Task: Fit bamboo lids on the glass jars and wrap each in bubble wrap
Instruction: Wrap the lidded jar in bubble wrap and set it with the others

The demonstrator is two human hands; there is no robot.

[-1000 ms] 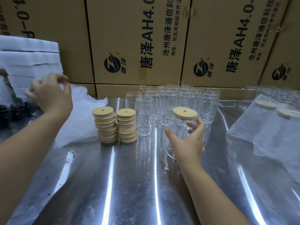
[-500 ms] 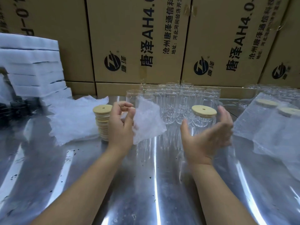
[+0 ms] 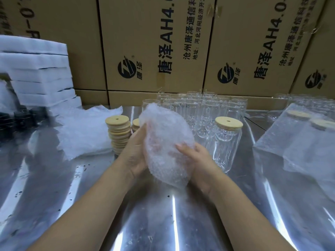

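I have 1 sheet of wrap (image 3: pixel 165 142) up off the table (image 3: pixel 163 214), held between both hands. The left hand (image 3: pixel 135 151) grasps its left edge with the thumb in front. The right hand (image 3: pixel 195 160) grasps the other side, fingers (image 3: pixel 182 148) curled over the face. Nothing is inside the sheet yet, as far as I can tell.

The jar (image 3: pixel 228 147) I take to be next stands just right of my hands with its lid (image 3: pixel 228 122) on, so I judge it fitted but not wrapped.

Done: at the far right, wrapped jars (image 3: pixel 308 142) show 2 lids through the film. I cannot tell if more lie there.

Left: a cluster of open jars (image 3: pixel 190 109) stands behind the sheet. They overlap too much to count, but there are well over 10.

Supplies: 2 lid stacks (image 3: pixel 118 133) and 1 wrap pile (image 3: pixel 87 131) sit to the left. I judge the job to be in its early part.
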